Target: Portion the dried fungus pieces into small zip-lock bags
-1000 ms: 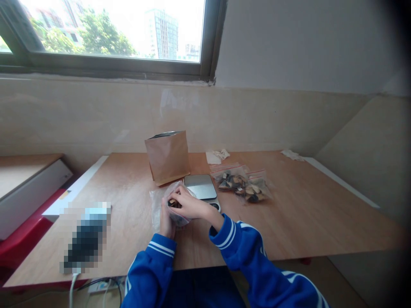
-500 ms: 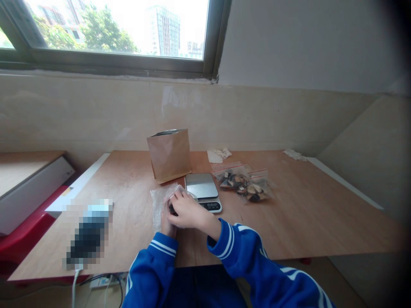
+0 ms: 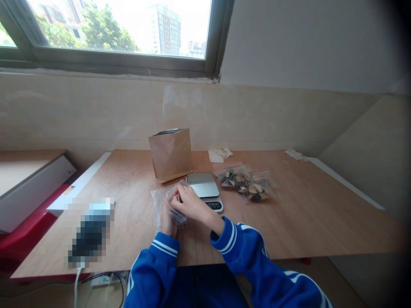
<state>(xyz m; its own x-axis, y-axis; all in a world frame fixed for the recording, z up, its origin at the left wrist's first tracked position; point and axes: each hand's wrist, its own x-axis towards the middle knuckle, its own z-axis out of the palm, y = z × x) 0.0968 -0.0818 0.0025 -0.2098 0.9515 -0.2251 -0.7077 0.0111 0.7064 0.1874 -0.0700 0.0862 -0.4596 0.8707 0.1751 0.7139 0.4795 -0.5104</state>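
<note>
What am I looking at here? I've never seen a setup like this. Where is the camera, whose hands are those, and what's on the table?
There is no machine here: these are a person's own bare hands, in blue sleeves. The view comes from a camera worn on that person's head, looking forward and down.

The left hand holds a clear plastic bag, and the right hand has its fingers at the bag's opening. Whether they grip one of the pieces inside is too small to tell.

On the wooden table, a brown paper bag stands upright behind the hands. To its right is a flat scale with a dark display. Farther right lie filled plastic bags of dark and tan pieces. The object at left is blurred out.
</note>
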